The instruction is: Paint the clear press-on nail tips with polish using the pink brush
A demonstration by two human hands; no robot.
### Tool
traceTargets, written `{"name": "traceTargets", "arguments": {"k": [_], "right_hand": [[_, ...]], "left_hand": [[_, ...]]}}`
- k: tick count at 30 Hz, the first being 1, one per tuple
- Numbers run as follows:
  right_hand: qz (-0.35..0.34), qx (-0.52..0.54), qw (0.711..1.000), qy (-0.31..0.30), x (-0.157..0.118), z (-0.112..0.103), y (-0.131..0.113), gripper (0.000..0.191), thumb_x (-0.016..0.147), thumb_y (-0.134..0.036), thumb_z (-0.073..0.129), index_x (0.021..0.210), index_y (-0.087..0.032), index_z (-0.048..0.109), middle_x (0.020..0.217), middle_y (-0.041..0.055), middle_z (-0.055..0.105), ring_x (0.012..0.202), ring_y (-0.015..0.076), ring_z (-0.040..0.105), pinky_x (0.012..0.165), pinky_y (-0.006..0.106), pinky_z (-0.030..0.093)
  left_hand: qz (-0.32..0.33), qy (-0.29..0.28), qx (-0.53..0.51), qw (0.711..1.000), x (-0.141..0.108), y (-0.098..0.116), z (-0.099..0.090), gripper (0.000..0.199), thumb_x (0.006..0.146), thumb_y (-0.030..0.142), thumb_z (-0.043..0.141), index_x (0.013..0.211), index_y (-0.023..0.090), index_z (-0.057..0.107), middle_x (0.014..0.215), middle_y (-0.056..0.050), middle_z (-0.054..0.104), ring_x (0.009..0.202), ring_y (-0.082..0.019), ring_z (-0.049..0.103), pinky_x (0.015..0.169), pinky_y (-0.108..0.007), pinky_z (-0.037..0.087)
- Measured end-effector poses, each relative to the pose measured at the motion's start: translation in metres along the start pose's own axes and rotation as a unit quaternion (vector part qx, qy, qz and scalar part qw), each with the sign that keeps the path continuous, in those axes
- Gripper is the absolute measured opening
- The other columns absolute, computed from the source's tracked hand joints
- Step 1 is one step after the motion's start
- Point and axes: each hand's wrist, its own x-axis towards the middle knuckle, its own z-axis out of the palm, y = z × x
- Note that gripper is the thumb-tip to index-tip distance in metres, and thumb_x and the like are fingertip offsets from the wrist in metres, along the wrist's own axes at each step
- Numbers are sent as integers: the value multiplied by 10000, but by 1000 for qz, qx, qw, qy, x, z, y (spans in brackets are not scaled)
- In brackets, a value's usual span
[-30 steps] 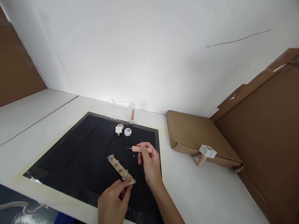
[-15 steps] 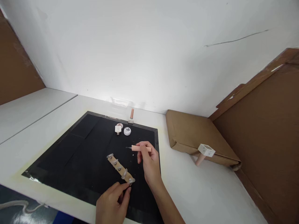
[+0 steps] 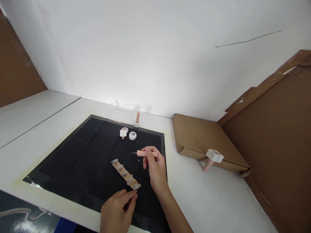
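Right hand [image 3: 155, 168] grips a pink brush [image 3: 145, 153] lying level, tip pointing left; left hand [image 3: 119, 208] pinches the nail strip [image 3: 125, 174]

A white wall [image 3: 150, 48] is rising behind the white table [image 3: 218, 200], with a bright patch of light glowing low on it. A thin dark crack [image 3: 247, 41] is running across the wall's upper right. Brown cardboard panels [image 3: 279, 136] are leaning at the table's right side, another [image 3: 14, 74] standing at its left.
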Motion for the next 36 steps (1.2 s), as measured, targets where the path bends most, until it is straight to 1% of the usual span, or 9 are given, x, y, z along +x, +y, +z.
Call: {"name": "traceTargets", "arguments": {"k": [6, 10, 15, 19, 22, 25, 29, 32, 36], "right_hand": [[-1, -5, 1000, -1, 1, 0, 0, 361, 780, -522, 598, 701, -169, 600, 445, -81, 412, 386, 60, 340, 405, 199, 260], [-1, -7, 1000, -1, 1, -1, 0, 373, 779, -532, 596, 699, -168, 599, 445, -80, 413, 387, 60, 339, 406, 201, 260], [-3, -9, 1000, -2, 1, -1, 0, 373, 782, -530, 596, 696, -168, 599, 441, -81, 408, 388, 60, 339, 409, 201, 266], [-6, -10, 1000, -1, 1, -1, 1, 367, 788, -525, 593, 704, -169, 602, 448, -80, 413, 389, 59, 343, 409, 202, 269], [-9, -12, 1000, 1, 1, -2, 1, 365, 792, -523, 591, 700, -170, 601, 437, -81, 409, 384, 59, 336, 406, 204, 262], [-11, -12, 1000, 2, 1, -2, 1, 364, 792, -523, 590, 695, -172, 599, 430, -84, 401, 384, 59, 333, 407, 205, 261], [-12, -12, 1000, 1, 0, -2, 1, 370, 792, -529, 589, 703, -170, 602, 440, -79, 412, 388, 62, 337, 408, 205, 262], [-11, -11, 1000, 0, -1, -1, -1, 369, 794, -527, 588, 707, -169, 602, 450, -77, 412, 391, 66, 340, 408, 208, 264], [-13, -12, 1000, -1, -1, -1, -3, 363, 794, -525, 590, 706, -174, 600, 459, -74, 415, 393, 70, 345, 406, 210, 268]], "left_hand": [[-8, -7, 0, 1000, 1, -1, 0, 354, 918, 330, 444, 845, 257, 782, 649, -20, 711, 535, -145, 666, 488, -189, 468], [-15, -10, 6, 1000, 2, -2, 1, 301, 891, 275, 481, 857, 272, 780, 682, -17, 726, 587, -158, 685, 511, -192, 479], [-24, -20, -1, 999, 2, 0, 2, 259, 864, 242, 518, 876, 288, 773, 652, 5, 707, 575, -154, 671, 495, -191, 454], [-29, -12, -24, 999, 3, -1, 1, 250, 870, 257, 517, 873, 264, 767, 629, 6, 679, 521, -134, 638, 486, -188, 440], [-26, -3, -53, 998, 6, -8, -2, 267, 882, 271, 497, 851, 222, 758, 593, 0, 630, 489, -124, 606, 494, -186, 455], [-16, -3, -72, 997, 10, -20, -5, 264, 875, 286, 507, 847, 183, 749, 584, -9, 611, 466, -120, 583, 478, -180, 473], [-17, 0, -71, 997, 14, -31, -4, 279, 869, 301, 519, 952, 150, 738, 587, -16, 619, 474, -131, 594, 483, -191, 502], [-15, -13, -63, 998, 16, -28, -3, 313, 874, 294, 511, 1054, 142, 717, 616, -28, 648, 486, -138, 606, 493, -203, 514], [-39, -25, -40, 998, 20, -18, -4, 283, 873, 232, 500, 1015, 158, 734, 661, -41, 688, 520, -154, 633, 517, -224, 510]]}}
